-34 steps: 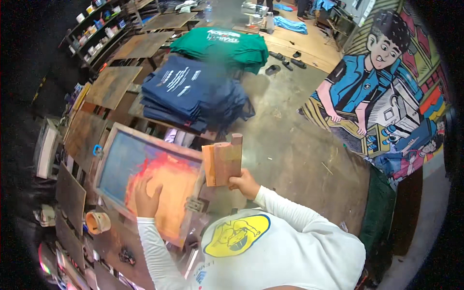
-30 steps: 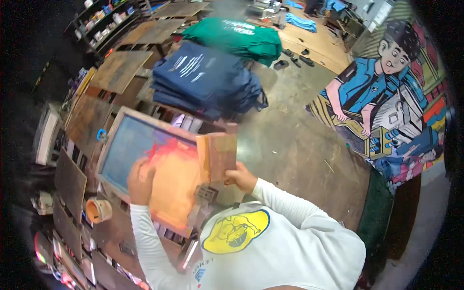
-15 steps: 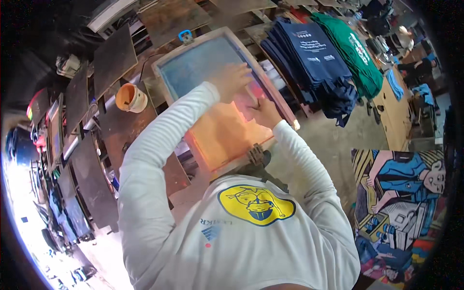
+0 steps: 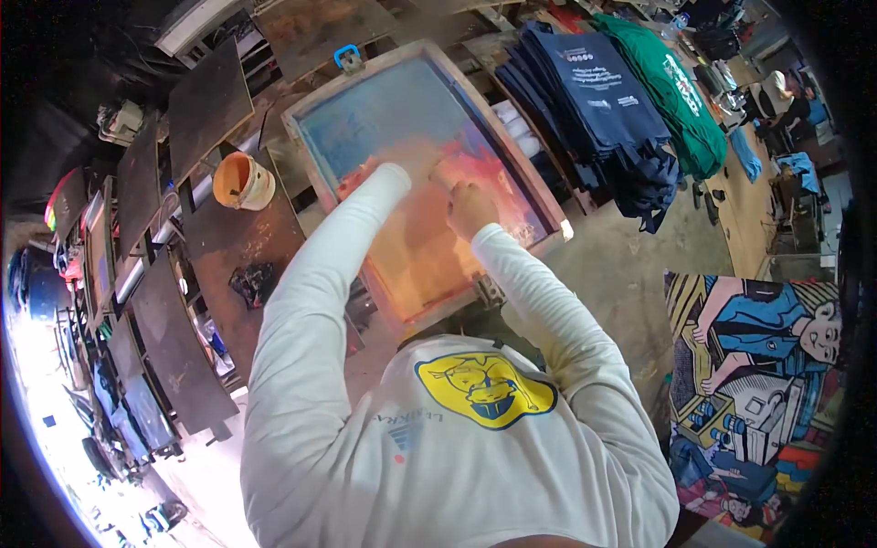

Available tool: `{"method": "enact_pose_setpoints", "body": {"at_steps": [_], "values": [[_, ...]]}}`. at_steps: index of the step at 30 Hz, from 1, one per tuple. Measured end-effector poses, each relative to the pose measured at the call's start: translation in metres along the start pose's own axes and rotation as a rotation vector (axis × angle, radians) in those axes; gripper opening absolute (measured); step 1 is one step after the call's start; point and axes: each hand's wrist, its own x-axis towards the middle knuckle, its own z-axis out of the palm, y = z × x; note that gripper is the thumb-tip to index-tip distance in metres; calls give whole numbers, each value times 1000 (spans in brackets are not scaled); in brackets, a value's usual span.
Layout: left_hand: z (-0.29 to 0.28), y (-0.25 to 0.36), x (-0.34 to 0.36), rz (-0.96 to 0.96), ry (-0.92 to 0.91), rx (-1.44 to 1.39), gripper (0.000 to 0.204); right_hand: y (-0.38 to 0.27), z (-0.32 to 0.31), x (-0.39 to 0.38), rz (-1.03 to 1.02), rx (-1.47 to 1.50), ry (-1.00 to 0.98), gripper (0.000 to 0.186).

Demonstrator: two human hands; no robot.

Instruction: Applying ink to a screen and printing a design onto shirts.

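A wood-framed printing screen (image 4: 438,60) lies in front of me, with blue mesh at its far end and pink and orange ink over the nearer part. My right hand (image 4: 470,206) is closed on a wooden squeegee (image 4: 446,170) over the inked mesh. My left hand (image 4: 411,160) is over the mesh beside the squeegee, smeared by motion, so its grip is unclear. A blue clamp (image 4: 348,57) sits at the screen's far left corner.
An orange-stained bucket (image 4: 241,181) and dark rag (image 4: 251,285) are on boards at the left. Navy bags (image 4: 603,119) and folded green cloth (image 4: 676,100) lie stacked at the right. A person (image 4: 787,105) is in the back right. A painted mural (image 4: 749,356) stands lower right.
My view has swung down onto the screen. The squeegee went from upright beside the screen down onto the mesh, and both hands moved over it, my right hand lately shifting left.
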Motion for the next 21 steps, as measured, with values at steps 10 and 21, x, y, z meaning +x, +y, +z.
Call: {"method": "enact_pose_setpoints", "body": {"at_steps": [10, 21], "values": [[-25, 35, -139, -54, 68, 4, 19, -49, 25, -70, -260, 78, -181, 25], [-3, 38, 8, 12, 87, 39, 18, 11, -11, -17, 49, 35, 96, 21]]}}
